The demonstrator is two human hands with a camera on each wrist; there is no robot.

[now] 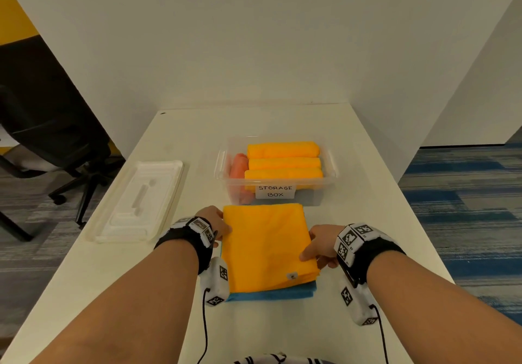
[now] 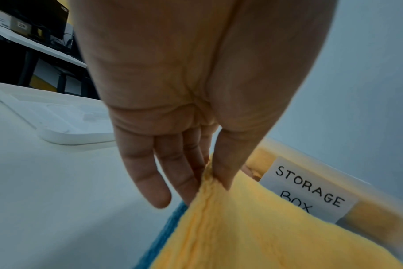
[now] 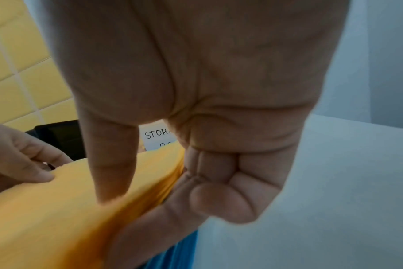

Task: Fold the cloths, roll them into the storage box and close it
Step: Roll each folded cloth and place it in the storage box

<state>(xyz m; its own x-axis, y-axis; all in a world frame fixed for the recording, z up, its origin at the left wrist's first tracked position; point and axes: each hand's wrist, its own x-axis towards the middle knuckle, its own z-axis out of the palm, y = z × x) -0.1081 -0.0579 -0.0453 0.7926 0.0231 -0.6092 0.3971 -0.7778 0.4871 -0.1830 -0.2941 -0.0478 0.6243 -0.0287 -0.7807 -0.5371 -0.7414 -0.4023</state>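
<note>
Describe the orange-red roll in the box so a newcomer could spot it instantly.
On the white table stands a clear storage box with a handwritten label. Against its left wall lies the orange-red rolled cloth, running front to back, while the three yellow rolls beside it lie crosswise.

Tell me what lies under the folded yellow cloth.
A blue cloth lies under the yellow cloth, showing only along the near and left edges. The rest is covered, so its fold, and whether anything else lies beneath, cannot be seen.
</note>
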